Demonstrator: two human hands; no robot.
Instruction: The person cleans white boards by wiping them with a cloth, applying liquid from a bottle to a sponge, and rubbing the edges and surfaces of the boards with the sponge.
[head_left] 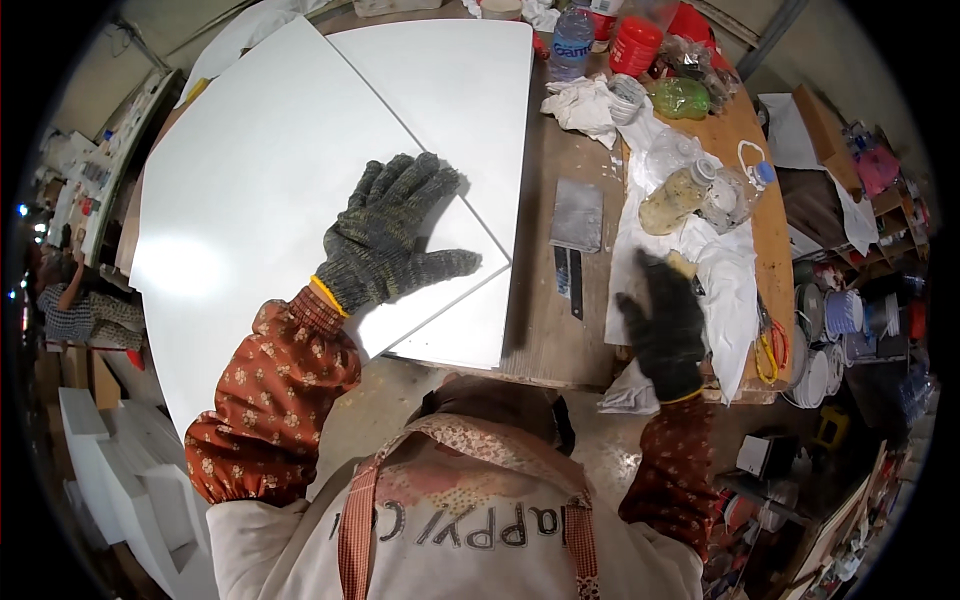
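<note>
My left hand [390,232], in a dark knitted glove with a yellow cuff edge, lies flat on a glossy white panel [240,150]. Its thumb points right, over the seam where another white panel [470,90] begins. My right hand [664,325], gloved the same way, is over crumpled white cloth or paper [725,310] at the right. Its thumb stands apart from the fingers, and I see nothing held. A small yellowish piece [682,264] lies beside its fingertips. Left of it on the wooden table are a grey metal plate [577,214] and a black-edged flat scraper [575,282].
Bottles stand at the back, among them a clear one [571,42]; a green one [680,98] and a cloudy one [678,198] lie at right. Orange-handled scissors [770,345] rest by the right edge. Tubs and rolls [843,312] stack beyond. A person [85,300] is far left.
</note>
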